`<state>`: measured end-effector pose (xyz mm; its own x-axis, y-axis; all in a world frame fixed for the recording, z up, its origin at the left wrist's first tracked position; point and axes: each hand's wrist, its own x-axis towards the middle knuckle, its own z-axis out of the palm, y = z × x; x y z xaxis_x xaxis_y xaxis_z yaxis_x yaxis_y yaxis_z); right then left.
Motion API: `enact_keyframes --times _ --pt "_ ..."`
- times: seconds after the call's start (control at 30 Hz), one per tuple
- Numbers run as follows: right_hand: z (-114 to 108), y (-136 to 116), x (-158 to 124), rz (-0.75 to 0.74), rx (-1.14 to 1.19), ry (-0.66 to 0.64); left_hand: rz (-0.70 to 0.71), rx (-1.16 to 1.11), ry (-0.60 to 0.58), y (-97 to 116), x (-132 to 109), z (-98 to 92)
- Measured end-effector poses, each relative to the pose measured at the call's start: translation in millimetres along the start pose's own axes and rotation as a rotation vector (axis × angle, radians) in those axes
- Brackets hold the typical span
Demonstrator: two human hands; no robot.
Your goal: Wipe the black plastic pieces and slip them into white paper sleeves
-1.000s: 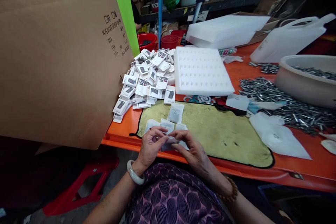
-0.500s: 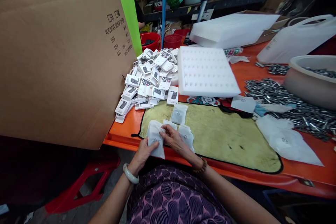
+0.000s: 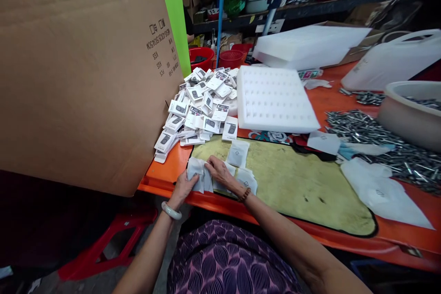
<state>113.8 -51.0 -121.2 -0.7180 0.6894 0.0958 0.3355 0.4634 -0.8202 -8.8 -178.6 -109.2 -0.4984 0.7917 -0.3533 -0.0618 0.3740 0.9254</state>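
At near table edge, left hand [image 3: 183, 185] and right hand [image 3: 219, 171] both pinch one small white pouch [image 3: 199, 175] flat on yellow-green mat [image 3: 292, 179]. More pouches [image 3: 246, 178] just beside. Orange table [image 3: 165, 170] beneath; mat open rightward; cardboard box [image 3: 76, 73] close left.
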Motion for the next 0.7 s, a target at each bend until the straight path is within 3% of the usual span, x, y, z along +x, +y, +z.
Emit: enact_keyframes --times 0.1,0.23,0.37,0.5,0.6,0.7 --pt "-1.5 -15.6 -9.4 -0.001 0.135 0.065 -0.049 -0.32 -0.055 3.9 -15.3 -0.3" --pt "10.2 -39.1 -22.9 -0.004 0.216 0.154 -0.081 -0.515 0.004 6.9 -46.0 -0.2" --pt "28.7 -65.7 -32.3 -0.006 0.285 0.053 -0.103 -0.615 0.109 -3.7 -84.3 -12.8" --pt "35.2 -84.9 -39.6 0.03 0.416 -0.166 -0.1 -0.612 0.354 -27.0 -123.9 -57.2" --pt "35.5 -81.6 -44.1 0.095 0.441 -0.195 -0.083 -0.548 0.658 -46.2 -152.8 -108.9" --pt "37.9 -67.4 -48.6 0.144 0.41 -0.205 -0.074 -0.279 0.918 -56.7 -178.1 -159.9"
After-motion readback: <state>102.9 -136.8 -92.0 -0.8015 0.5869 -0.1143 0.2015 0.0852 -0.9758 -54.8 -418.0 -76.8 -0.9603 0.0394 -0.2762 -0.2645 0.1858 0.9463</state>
